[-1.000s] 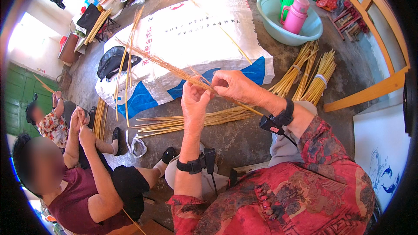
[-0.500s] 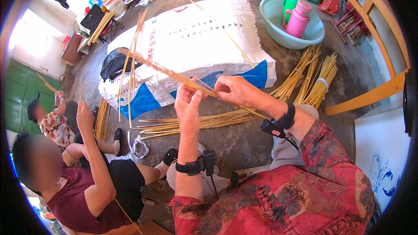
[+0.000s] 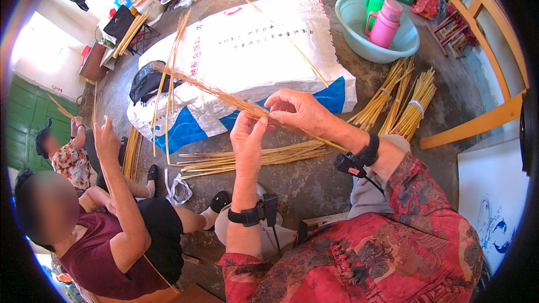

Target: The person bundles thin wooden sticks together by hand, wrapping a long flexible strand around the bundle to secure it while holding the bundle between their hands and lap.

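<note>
A long reed stalk (image 3: 216,94) with a feathery tan head runs slantwise in front of me, its plume over a white woven sack on the floor. My left hand (image 3: 248,137) pinches it just below the plume, between thumb and fingers. Close beside it, my right hand (image 3: 303,113) has thumb and fingertips closed round the same stalk. The bare yellow lower end (image 3: 332,143) passes under my right wrist. Exactly how the fingertips meet is partly hidden.
The white sack (image 3: 264,39) bears loose stalks and a black mesh bundle (image 3: 147,85). Stalks (image 3: 252,157) lie before my knees; tied bundles (image 3: 418,101) stand right, below a basin (image 3: 351,39) with a pink thermos (image 3: 385,25). Two people sit left, the nearer in maroon (image 3: 98,252).
My right hand has shifted left and slightly up, my left a little right, so they are closer together on the stalk. The nearer person's raised hand has moved slightly left.
</note>
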{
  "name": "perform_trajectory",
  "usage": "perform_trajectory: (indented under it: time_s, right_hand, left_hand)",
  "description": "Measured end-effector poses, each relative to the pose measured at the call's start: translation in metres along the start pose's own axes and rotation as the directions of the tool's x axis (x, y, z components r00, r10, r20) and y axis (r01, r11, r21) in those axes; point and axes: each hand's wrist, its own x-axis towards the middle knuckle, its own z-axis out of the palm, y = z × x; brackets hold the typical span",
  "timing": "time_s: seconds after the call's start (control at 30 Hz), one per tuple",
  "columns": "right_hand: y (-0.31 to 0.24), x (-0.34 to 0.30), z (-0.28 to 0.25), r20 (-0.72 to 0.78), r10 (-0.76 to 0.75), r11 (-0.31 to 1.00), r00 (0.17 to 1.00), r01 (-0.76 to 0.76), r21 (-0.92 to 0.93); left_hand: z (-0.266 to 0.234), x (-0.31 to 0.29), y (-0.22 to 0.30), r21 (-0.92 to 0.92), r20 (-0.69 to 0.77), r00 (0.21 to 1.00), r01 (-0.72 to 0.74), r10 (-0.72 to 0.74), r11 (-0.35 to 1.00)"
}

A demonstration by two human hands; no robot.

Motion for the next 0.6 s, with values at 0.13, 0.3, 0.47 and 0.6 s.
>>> perform_trajectory:
  time_s: [0.13, 0.3, 0.47, 0.6]
  right_hand:
    - [-0.012, 0.001, 0.001, -0.009, -0.012, 0.996, 1.000, 0.013, 0.086]
    - [-0.009, 0.007, 0.003, 0.012, -0.014, 0.991, 1.000, 0.012, 0.131]
    - [-0.008, 0.012, 0.006, 0.011, 0.017, 0.986, 1.000, -0.019, 0.166]
    - [-0.004, 0.016, 0.004, 0.036, 0.025, 0.970, 0.999, -0.033, 0.242]
  left_hand:
    - [0.006, -0.002, 0.003, -0.006, 0.012, 1.000, 0.024, -0.024, 1.000]
    - [0.009, -0.003, 0.005, 0.016, 0.023, 1.000, 0.007, -0.008, 1.000]
    - [0.008, -0.005, 0.007, 0.010, 0.008, 1.000, 0.008, -0.008, 1.000]
    - [0.004, -0.005, 0.006, -0.005, -0.003, 0.999, -0.032, 0.032, 0.999]
